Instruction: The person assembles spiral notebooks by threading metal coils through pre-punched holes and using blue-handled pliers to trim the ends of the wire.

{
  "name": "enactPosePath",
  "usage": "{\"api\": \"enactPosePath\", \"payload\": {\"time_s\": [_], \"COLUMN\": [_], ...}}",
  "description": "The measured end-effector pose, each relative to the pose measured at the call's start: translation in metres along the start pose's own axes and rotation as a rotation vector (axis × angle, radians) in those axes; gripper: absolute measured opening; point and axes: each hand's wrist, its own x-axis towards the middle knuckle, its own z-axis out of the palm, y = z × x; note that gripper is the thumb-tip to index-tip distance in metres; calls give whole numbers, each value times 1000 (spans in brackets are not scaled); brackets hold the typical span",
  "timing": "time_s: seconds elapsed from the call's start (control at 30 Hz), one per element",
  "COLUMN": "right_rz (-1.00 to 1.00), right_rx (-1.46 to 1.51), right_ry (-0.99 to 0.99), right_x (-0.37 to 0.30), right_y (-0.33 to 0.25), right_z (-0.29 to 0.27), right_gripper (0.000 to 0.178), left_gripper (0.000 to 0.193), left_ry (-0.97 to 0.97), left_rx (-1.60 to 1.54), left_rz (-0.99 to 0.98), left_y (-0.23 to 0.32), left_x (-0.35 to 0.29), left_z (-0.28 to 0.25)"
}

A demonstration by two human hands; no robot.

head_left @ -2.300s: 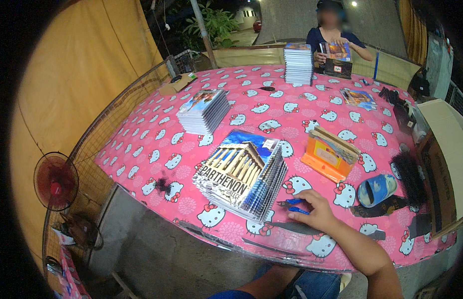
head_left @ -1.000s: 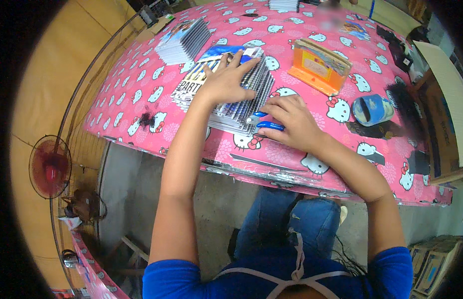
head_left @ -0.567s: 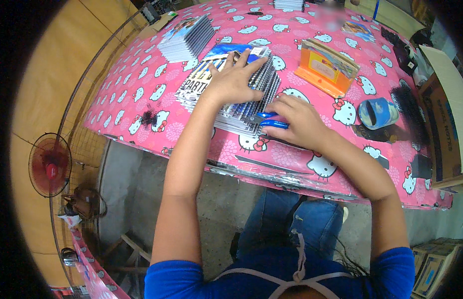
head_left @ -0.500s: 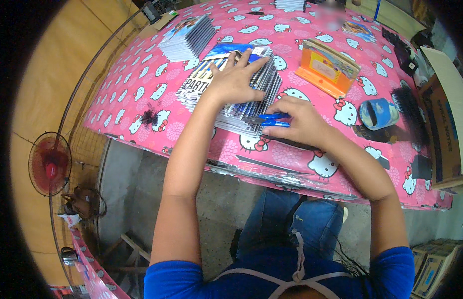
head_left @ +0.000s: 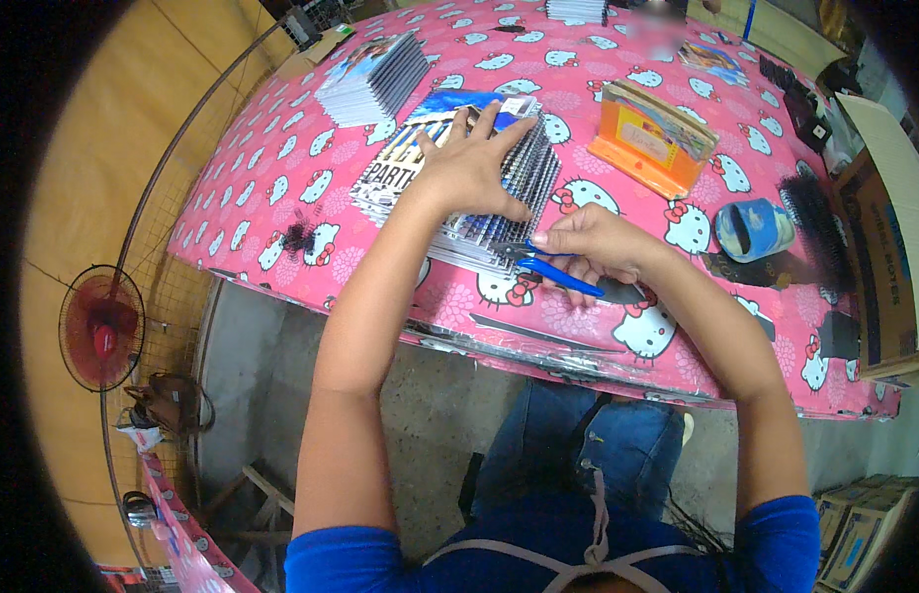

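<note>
My left hand (head_left: pixel 469 173) lies with spread fingers on the top cover of a stack of spiral notebooks (head_left: pixel 395 168), its thumb reaching toward the bound side. Blue-handled pliers or cutters (head_left: pixel 558 275) are in my right hand (head_left: pixel 593 247), with their metal jaws at the near corner of the stack, by the ends of the black coils. One handle stands apart from the other, so the tool is opened. Whether the jaws touch a coil is too small to tell.
A second notebook stack (head_left: pixel 375 79) stands behind on the pink patterned tablecloth (head_left: pixel 252 188). To the right are an orange box (head_left: pixel 642 158), a blue roll-shaped holder (head_left: pixel 751 229), a bundle of black coils (head_left: pixel 815 232) and a cardboard box (head_left: pixel 879 257). Black scraps (head_left: pixel 299 235) lie at left.
The pliers' handles have spread apart, and my right hand's fingers have loosened and shifted slightly nearer the table edge. My left hand stays on the notebooks.
</note>
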Motion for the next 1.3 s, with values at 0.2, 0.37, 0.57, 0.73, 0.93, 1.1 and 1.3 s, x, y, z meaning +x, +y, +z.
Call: {"api": "enactPosePath", "payload": {"time_s": [0.2,0.37,0.57,0.73,0.93,1.1,1.3], "right_rz": [-675,-1013,-803,-1060,-667,45,-686], "right_rx": [-832,-1134,-1028,-1175,-759,-107,-1073], "right_ry": [401,605,434,616,253,-14,439], "right_x": [-9,-3,-1,-2,0,-2,-14], "right_y": [19,21,21,18,10,-7,21], "right_z": [5,7,7,5,-3,-7,-1], "right_gripper": [45,43,40,40,33,40,47], "left_gripper": [109,108,108,107,107,107,106], "left_ry": [4,12,25,19,35,25,34], "left_rx": [8,18,4,23,20,15,13], "left_rz": [5,14,33,9,30,12,11], "left_y": [-4,-5,-5,-3,-4,-2,-3], "left_x": [1,2,3,0,1,1,1], "left_z": [4,5,5,4,6,5,5]}}
